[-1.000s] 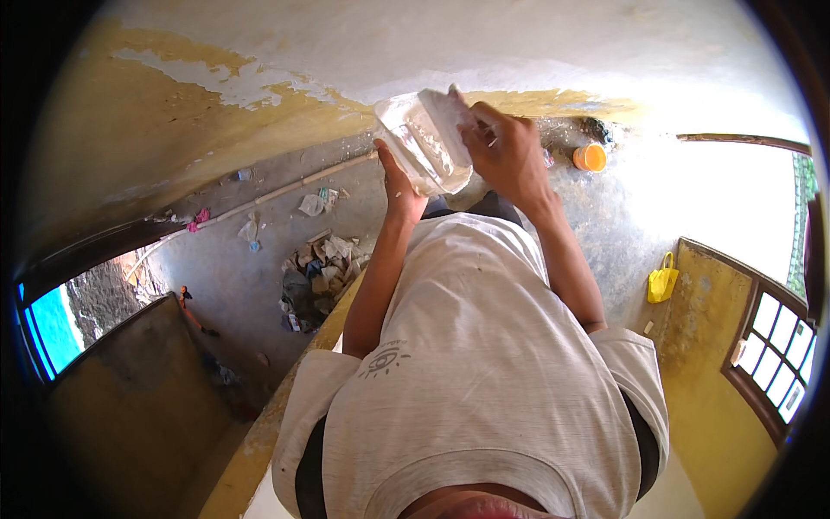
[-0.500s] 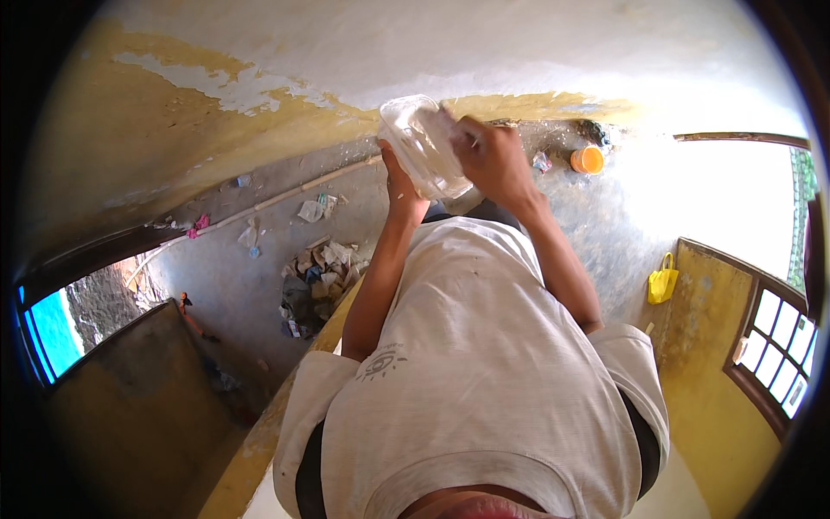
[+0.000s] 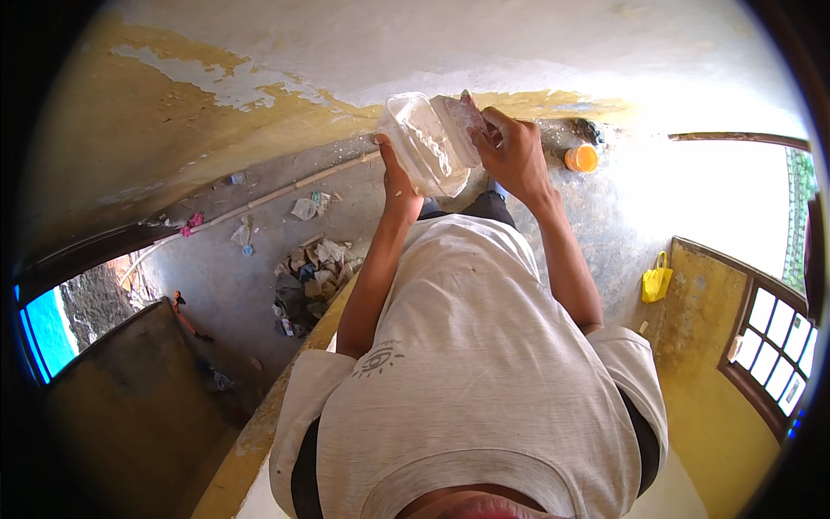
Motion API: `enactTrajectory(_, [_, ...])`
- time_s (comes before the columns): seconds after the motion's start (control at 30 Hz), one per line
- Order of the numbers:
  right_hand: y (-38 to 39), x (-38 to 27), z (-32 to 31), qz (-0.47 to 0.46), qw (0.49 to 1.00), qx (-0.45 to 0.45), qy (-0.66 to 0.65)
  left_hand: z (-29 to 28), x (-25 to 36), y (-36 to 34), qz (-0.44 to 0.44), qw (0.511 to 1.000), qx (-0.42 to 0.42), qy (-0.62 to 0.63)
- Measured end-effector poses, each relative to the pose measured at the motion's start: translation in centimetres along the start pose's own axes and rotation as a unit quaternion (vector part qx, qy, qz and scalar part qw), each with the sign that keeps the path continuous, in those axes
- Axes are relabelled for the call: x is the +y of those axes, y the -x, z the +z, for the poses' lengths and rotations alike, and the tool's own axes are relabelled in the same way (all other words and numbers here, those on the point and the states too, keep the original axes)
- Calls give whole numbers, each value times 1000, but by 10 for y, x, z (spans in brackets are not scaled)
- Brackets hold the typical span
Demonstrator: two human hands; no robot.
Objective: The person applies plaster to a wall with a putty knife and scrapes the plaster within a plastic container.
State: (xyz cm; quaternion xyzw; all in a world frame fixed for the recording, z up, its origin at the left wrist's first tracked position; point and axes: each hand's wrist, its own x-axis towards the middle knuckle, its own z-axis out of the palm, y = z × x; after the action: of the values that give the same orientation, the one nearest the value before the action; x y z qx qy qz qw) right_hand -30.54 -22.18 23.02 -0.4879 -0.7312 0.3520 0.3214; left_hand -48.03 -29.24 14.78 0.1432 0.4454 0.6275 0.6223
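My left hand (image 3: 401, 192) grips a clear rectangular plastic container (image 3: 406, 123) from its left side and below, tilting it in front of the wall. Streaks of white paste (image 3: 438, 154) cling inside it. In my right hand (image 3: 519, 166) is a flat scraper (image 3: 458, 118), its face smeared whitish, pinched between thumb and fingers. The scraper's blade is at the container's right rim; whether it touches the rim I cannot tell.
Ahead rises a wall (image 3: 285, 43) with peeling yellow and white paint. A long pole (image 3: 290, 189) lies along its foot. On the floor are a rubbish heap (image 3: 324, 277), an orange bucket (image 3: 581, 158) and scraps. A yellow bag (image 3: 657, 282) rests by the right low wall (image 3: 692, 346).
My right hand has shifted slightly right, drawing the scraper from over the container to its right rim. The paste inside now shows more plainly. The container stays in my left hand.
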Motion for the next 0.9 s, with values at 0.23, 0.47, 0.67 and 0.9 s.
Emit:
enactTrajectory(0.23, [-4,15,8,4,1000,11,-5,0,1,0,-5,1000,-25,13])
enactTrajectory(0.47, [-9,21,21,17,999,-38,31,4,4,3,0,1000,-14,-5])
enactTrajectory(0.67, [-5,20,28,37,997,-61,-11,-4,-3,-4,13,1000,-25,3])
enactTrajectory(0.9, [-15,12,-11,13,993,63,-103,-3,1,-3,-13,999,-1,38])
